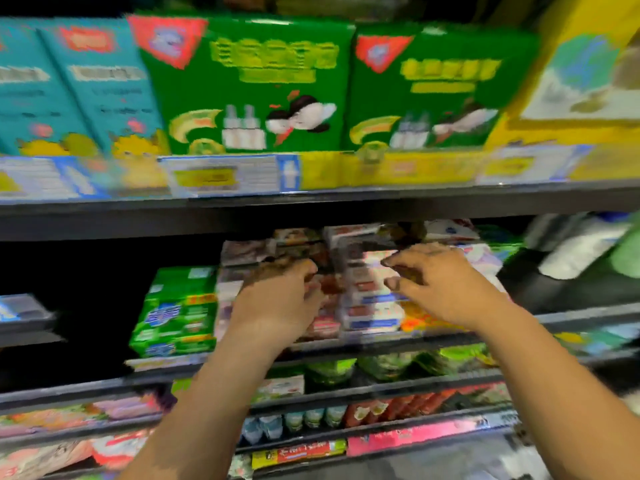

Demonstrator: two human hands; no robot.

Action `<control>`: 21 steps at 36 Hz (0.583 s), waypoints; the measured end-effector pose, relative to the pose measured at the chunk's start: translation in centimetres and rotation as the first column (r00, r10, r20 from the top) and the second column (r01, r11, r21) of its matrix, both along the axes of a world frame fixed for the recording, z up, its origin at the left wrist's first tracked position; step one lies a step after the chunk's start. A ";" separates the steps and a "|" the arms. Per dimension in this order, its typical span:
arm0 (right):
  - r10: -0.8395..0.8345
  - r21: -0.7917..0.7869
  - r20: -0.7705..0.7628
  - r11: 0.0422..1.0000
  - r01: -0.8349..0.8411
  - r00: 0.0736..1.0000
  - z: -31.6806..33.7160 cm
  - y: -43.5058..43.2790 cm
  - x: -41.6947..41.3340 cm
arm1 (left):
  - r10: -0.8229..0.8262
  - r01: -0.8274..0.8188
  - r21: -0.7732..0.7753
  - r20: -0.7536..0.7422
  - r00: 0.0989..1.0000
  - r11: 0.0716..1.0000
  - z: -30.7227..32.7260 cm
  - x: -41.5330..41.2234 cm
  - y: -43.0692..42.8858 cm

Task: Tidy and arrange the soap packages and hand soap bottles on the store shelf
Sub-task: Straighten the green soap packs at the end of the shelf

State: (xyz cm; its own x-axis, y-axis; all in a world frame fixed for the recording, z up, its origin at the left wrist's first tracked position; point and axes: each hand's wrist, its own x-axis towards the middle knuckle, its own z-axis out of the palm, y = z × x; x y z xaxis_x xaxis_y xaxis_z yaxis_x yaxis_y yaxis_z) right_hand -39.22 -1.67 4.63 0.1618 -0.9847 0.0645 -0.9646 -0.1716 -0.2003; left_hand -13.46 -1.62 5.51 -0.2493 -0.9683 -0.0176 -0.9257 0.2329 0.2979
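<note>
The frame is blurred by motion. Stacked soap packages fill the middle shelf: a green pack (176, 313) at the left, a red-brown stack (329, 285) in the middle, and a white, red and blue stack (372, 299) beside it. My left hand (277, 303) reaches onto the red-brown stack with its fingers bent over the packs; the blur hides whether it grips one. My right hand (443, 285) hovers at the right side of the white stack, thumb and forefinger apart and holding nothing. White bottles (581, 247) lie tilted at the shelf's right end.
Large green boxes (256, 84) and teal boxes (86, 88) stand on the shelf above, over a price-label rail (225, 176). More soap packs (478, 254) lie behind my right hand. The lower shelves (311, 420) hold small packets and bottles. The middle shelf's left part is dark.
</note>
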 end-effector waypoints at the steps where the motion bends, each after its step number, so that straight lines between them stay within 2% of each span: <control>1: -0.023 -0.001 -0.007 1.000 0.023 1.000 -0.1 0.3 -1.6 | -0.022 0.022 -0.009 -0.001 1.000 1.000 0.0 -1.6 -0.1; 6: -0.141 -0.012 0.060 0.990 0.142 0.988 -0.6 1.9 -9.6 | -0.157 0.157 -0.003 -0.065 0.986 0.988 -0.7 -9.6 -1.0; 12: -0.203 -0.046 0.112 0.977 0.209 0.973 -1.2 2.5 -18.8 | -0.251 0.245 -0.077 -0.069 0.966 0.966 -2.1 -19.0 -1.5; 16: -0.206 -0.035 0.102 0.977 0.210 0.973 -2.5 1.5 -23.0 | -0.290 0.289 -0.034 -0.024 0.957 0.957 -3.2 -23.8 -1.8; 19: -0.179 -0.007 0.095 0.984 0.181 0.979 -3.5 0.3 -24.8 | -0.284 0.288 -0.046 0.089 0.955 0.956 -3.9 -26.5 -1.6; 21: -0.161 0.015 0.155 0.987 0.160 0.975 -4.2 -0.4 -25.2 | -0.248 0.261 -0.065 0.160 0.955 0.963 -4.1 -27.7 -1.3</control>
